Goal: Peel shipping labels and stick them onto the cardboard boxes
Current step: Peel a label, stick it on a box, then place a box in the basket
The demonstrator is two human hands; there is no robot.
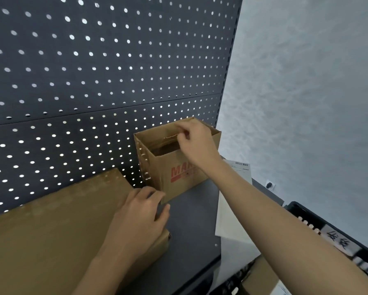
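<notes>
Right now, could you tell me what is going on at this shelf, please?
A person is handling a small open-topped cardboard box on a dark shelf. The right hand reaches over its top, fingers curled at the far rim; the left hand grips its lower corner, beside a larger flat box. A white barcoded label sheet lies to the right, partly under the right forearm, not yet stuck on.

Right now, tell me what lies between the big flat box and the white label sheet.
Head view: only bare dark shelf separates the big flat box from the white label sheet; the small printed box stands farther back.
</notes>
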